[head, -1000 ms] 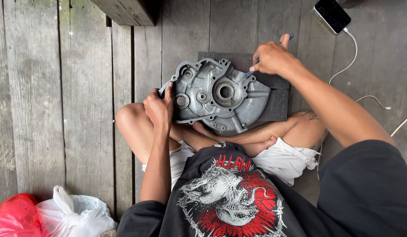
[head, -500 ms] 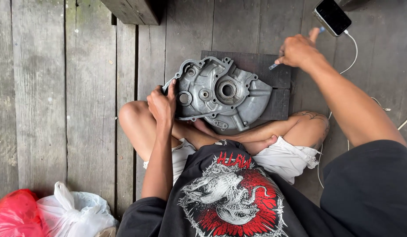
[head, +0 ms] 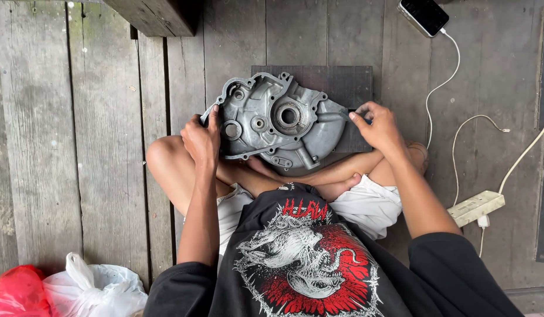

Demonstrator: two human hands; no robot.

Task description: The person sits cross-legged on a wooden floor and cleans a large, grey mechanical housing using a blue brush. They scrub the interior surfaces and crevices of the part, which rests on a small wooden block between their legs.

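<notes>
Grey metal engine casing [head: 278, 122] resting on a dark board [head: 348, 82], at its near-left corner; left hand [head: 201, 140] clasps the casing's left rim; right hand [head: 377, 124] pinches its right edge.

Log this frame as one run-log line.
left hand: grips engine case cover edge | right hand: touches cover's right edge | cover: on dark mat

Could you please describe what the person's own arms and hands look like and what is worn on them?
Both hands, left hand and right hand, are bare: no gloves, rings or watch visible. The forearms are uncovered; short black sleeves of a black printed T-shirt cover the upper arms.
</notes>
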